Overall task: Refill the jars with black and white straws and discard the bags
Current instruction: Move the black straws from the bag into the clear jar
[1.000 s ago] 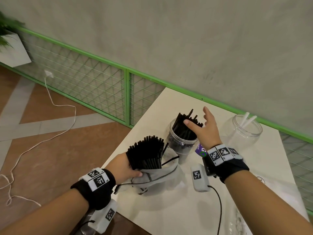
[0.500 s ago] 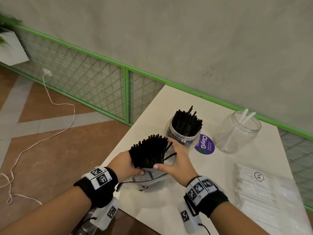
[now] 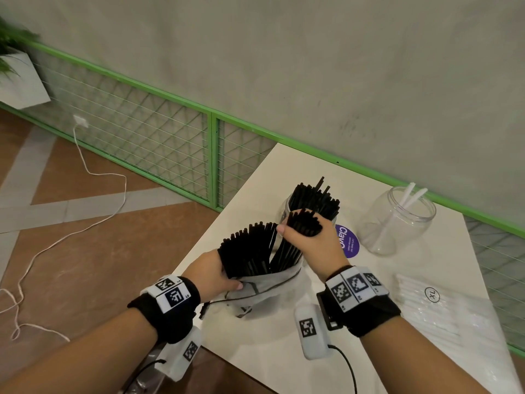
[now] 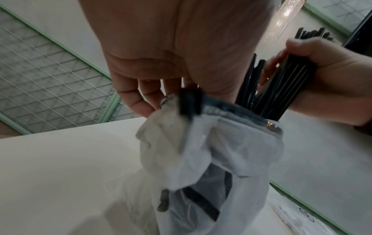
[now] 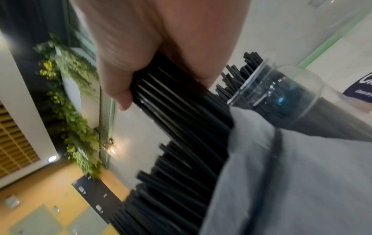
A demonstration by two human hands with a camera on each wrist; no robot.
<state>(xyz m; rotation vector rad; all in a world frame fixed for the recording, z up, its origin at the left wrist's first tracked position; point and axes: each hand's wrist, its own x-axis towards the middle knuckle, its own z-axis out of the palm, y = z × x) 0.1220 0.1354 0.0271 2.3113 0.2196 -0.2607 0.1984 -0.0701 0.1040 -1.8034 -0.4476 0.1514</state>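
Observation:
My left hand [image 3: 216,275] grips the mouth of a clear plastic bag [image 3: 264,294] that stands on the white table [image 3: 284,351] and holds black straws [image 3: 247,251]. My right hand [image 3: 309,240] grips a bundle of black straws [image 3: 301,226] whose lower ends are still inside the bag. In the wrist views, the bag [image 4: 211,151] hangs from my left fingers [image 4: 141,98], and my right fingers [image 5: 120,89] curl round the bundle [image 5: 177,101]. Behind stands a clear jar [image 3: 287,206] with black straws [image 3: 315,197]. A second clear jar [image 3: 397,220] holds two white straws.
A sealed bag of white straws [image 3: 437,311] lies at the table's right. A purple round sticker [image 3: 348,241] sits between the jars. A green wire fence [image 3: 159,137] and grey wall run behind; a white cable [image 3: 85,177] trails on the floor to the left.
My right hand left the black-straw jar, came back to the bag, closed on a bundle of black straws and has lifted it partway out toward the jar. The left hand kept its hold.

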